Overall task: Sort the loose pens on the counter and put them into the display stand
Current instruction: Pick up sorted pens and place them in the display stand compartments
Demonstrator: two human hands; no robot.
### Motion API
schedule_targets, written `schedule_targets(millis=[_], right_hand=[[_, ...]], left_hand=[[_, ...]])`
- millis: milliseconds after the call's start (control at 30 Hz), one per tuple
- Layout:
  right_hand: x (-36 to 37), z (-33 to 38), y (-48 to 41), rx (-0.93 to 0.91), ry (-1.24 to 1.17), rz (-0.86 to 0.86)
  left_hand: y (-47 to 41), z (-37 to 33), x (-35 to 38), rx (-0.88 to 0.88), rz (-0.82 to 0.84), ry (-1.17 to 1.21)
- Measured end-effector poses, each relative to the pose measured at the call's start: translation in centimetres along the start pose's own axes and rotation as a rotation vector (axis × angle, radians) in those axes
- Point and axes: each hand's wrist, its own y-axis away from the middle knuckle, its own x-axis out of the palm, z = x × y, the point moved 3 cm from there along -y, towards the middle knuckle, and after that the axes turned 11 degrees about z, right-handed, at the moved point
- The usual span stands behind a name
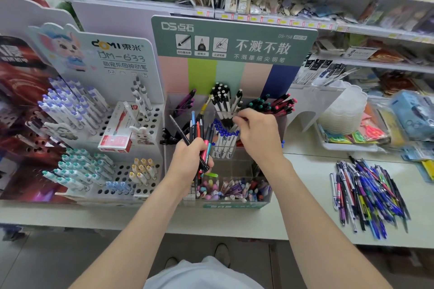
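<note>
Left hand [190, 159] grips a pen bundle [199, 129]; right hand [258, 134], grasp unclear, touches white pens [223, 103] in the display stand [232, 40].

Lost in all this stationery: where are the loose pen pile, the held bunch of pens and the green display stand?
loose pen pile [368, 195]: head view, middle of the heap.
bunch of pens [199, 130]: head view, upper shafts.
display stand [234, 40]: head view, green header board.

Wearer's body: left hand [187, 159] and right hand [257, 134] on bare, unsleeved forearms; white fabric garment [202, 274] at the torso; two grey-beige shoes [222, 253].
</note>
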Motion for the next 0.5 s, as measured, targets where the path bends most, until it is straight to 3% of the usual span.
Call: schedule_targets(millis=[67, 167, 300, 367, 500], right_hand=[[0.2, 0.5, 0.0, -0.094, 0.023, 0.067], [0.4, 0.8, 0.1, -0.044, 0.008, -0.003], [1.3, 0.6, -0.1, 0.033, 0.174, -0.012], [1.9, 0.8, 0.4, -0.033, 0.186, 0.052], [2.4, -0.2, 2.4, 0.104, -0.109, 0.176]], left_hand=[[0.0, -0.1, 0.0, 0.004, 0.01, -0.001], [0.2, -0.2, 0.1, 0.02, 0.024, 0.039], [0.3, -0.3, 0.2, 0.06, -0.091, 0.044], [0.2, -0.3, 0.2, 0.075, -0.126, 0.045], [0.2, -0.4, 0.1, 0.085, -0.127, 0.029]])
